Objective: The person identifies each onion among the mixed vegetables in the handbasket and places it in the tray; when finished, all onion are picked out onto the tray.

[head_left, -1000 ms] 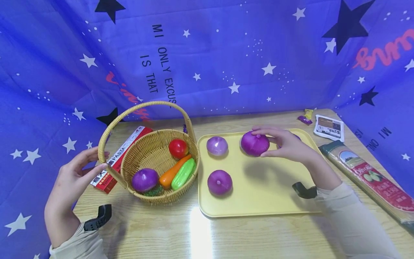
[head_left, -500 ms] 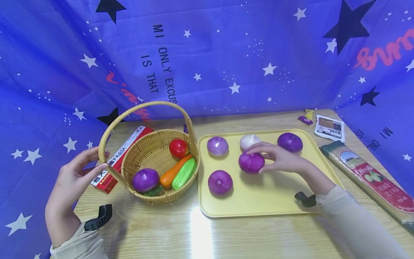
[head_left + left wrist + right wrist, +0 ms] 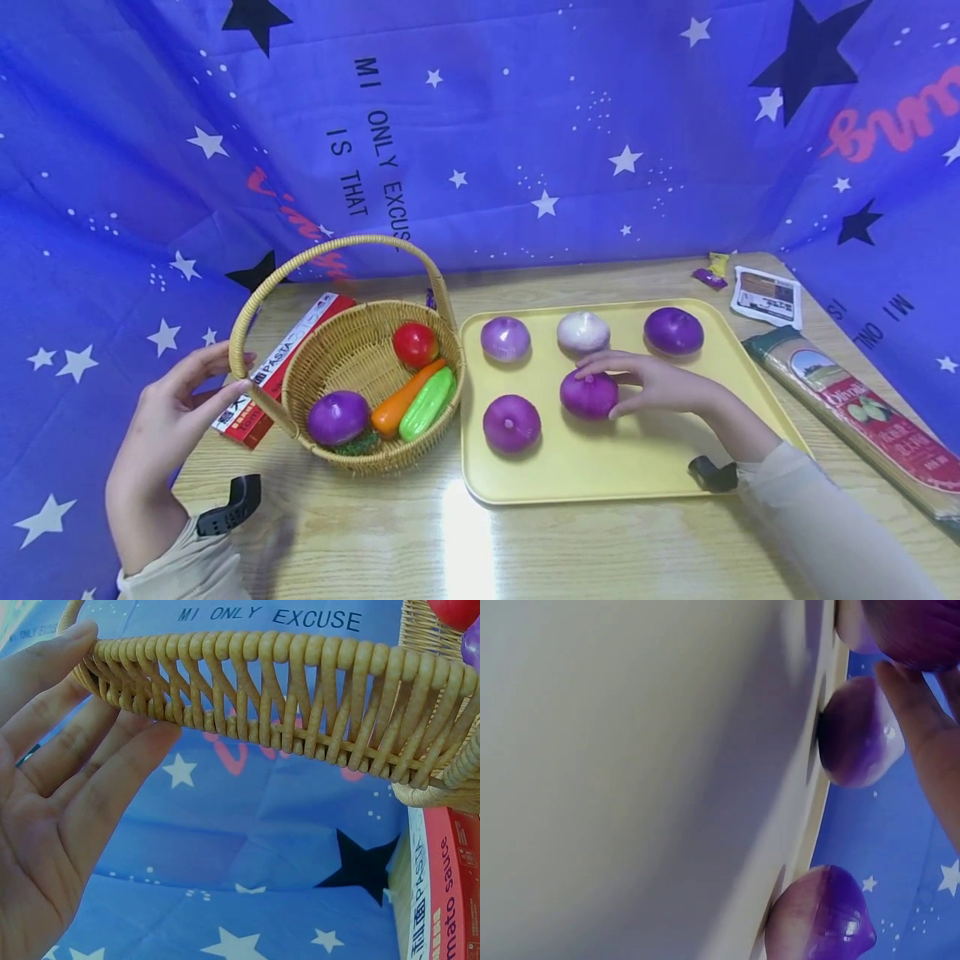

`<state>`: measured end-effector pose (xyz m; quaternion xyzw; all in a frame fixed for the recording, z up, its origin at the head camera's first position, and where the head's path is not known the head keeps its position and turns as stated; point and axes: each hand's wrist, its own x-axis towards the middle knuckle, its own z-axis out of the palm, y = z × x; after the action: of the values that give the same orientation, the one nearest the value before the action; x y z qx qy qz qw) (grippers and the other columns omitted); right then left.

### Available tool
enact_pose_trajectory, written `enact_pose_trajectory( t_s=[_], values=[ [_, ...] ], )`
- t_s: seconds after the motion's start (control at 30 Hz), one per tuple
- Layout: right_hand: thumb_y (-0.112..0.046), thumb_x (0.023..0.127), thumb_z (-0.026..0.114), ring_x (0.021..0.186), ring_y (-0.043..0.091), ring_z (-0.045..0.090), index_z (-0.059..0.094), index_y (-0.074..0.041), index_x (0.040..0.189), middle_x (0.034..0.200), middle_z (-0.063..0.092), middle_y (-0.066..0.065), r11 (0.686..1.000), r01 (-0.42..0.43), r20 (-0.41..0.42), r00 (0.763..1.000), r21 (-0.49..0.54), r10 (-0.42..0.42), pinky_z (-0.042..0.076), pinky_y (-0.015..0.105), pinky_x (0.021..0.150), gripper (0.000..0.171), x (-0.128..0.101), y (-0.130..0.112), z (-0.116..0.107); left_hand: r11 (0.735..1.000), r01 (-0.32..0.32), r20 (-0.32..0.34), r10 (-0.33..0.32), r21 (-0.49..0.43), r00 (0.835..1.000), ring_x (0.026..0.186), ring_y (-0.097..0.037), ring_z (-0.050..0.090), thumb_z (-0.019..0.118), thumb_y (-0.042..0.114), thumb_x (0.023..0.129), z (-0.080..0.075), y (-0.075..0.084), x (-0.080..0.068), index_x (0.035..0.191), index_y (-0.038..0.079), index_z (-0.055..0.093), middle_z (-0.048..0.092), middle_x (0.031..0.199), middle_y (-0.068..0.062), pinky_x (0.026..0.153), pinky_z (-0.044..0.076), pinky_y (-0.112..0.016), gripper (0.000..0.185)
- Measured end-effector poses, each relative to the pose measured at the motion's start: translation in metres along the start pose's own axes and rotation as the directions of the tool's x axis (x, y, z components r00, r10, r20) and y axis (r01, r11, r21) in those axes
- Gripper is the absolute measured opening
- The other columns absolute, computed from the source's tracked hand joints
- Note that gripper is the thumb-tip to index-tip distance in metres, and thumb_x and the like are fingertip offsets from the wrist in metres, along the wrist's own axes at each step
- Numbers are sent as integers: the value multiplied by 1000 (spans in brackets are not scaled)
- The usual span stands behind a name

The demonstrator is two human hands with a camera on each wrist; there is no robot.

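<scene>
My left hand [image 3: 153, 421] pinches the side of the wicker basket's wound handle [image 3: 262, 656] between thumb and fingers. Inside the basket [image 3: 330, 340] lie a purple onion [image 3: 338, 418], a tomato [image 3: 415, 344], a carrot [image 3: 403, 400] and a green vegetable [image 3: 427, 404]. With fingertips and thumb, my right hand [image 3: 663, 385] grips a purple onion [image 3: 587, 397] low over the yellow tray [image 3: 600, 475]. Behind it stand a lilac onion [image 3: 506, 339], a white onion [image 3: 583, 332] and a dark purple onion [image 3: 673, 331]. Another purple onion [image 3: 512, 424] sits front left on the tray.
A red pasta box [image 3: 255, 417] lies behind the basket's left side. Right of the tray are a long green-and-red packet [image 3: 862, 408], a white-edged packet [image 3: 767, 296] and small wrapped sweets [image 3: 711, 275]. A blue star-printed cloth [image 3: 540, 150] hangs around the wooden table [image 3: 360, 533].
My right hand has brought the gripped onion from over the white onion toward the front of the tray, uncovering the white and dark purple onions. My left hand stays on the handle.
</scene>
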<state>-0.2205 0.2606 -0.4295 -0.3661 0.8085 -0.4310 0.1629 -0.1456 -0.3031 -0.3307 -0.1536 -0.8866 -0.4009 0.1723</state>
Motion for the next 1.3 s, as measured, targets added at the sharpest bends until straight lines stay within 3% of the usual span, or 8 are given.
enact_pose_trajectory(
  t_s=[0.23,0.57,0.83,0.93,1.03,1.17,1.23,1.3],
  values=[
    [-21,80,73,125,-12,39,50,-13,134,139,50,10,995,-97,76,993,22,95,40,24,107,59,-4,2,0,1000,3,0,-3,3,1000,100,12,58,65,-2,85,-1,0,0,126,6,57,61,108,29,75,50,-4,42],
    [-17,79,72,123,-14,36,44,-10,136,140,43,14,992,-121,138,984,38,114,40,24,106,64,-10,2,-2,1000,-4,3,4,16,1000,101,13,57,64,-1,85,-1,0,0,126,7,57,60,109,29,74,50,-3,42],
    [-19,81,72,123,-12,39,43,-11,137,140,45,13,991,-134,139,982,27,129,41,27,107,64,-11,2,-4,1000,-5,1,5,19,1000,101,13,57,64,-1,85,0,0,0,126,7,57,60,109,30,75,49,-3,42],
    [-19,82,72,125,-5,43,43,-11,138,140,47,13,991,-131,135,983,27,126,42,40,109,63,-11,2,-6,1000,-8,1,8,19,1000,101,13,57,64,-1,85,-1,0,0,126,7,57,60,109,30,74,49,-3,42],
    [-20,83,72,130,12,45,43,-10,138,141,46,14,991,-134,132,983,23,130,37,52,107,64,-10,2,-8,1000,-9,-1,9,21,1000,101,13,57,64,-1,85,-1,0,0,126,7,57,60,108,30,75,49,-3,42],
    [-20,83,71,133,32,42,41,-10,140,144,43,15,985,-171,120,979,30,166,34,55,108,66,-10,0,-12,1000,-9,-1,9,25,1000,100,13,56,64,-1,85,-1,-1,0,126,7,57,59,108,31,74,49,-2,42],
    [-19,83,71,134,24,42,41,-10,141,145,42,16,983,-181,104,979,33,176,34,55,108,65,-10,-1,-15,1000,-9,-1,9,26,1000,100,13,56,64,-1,85,0,-1,0,126,7,57,59,108,30,74,49,-2,42],
    [-17,83,71,132,7,42,41,-10,141,145,42,17,984,-175,80,982,33,172,34,55,108,65,-11,-3,-19,1000,-11,-1,11,25,1000,100,13,56,65,-1,85,-1,-1,0,126,7,57,60,109,30,74,49,-2,42]
  ],
)
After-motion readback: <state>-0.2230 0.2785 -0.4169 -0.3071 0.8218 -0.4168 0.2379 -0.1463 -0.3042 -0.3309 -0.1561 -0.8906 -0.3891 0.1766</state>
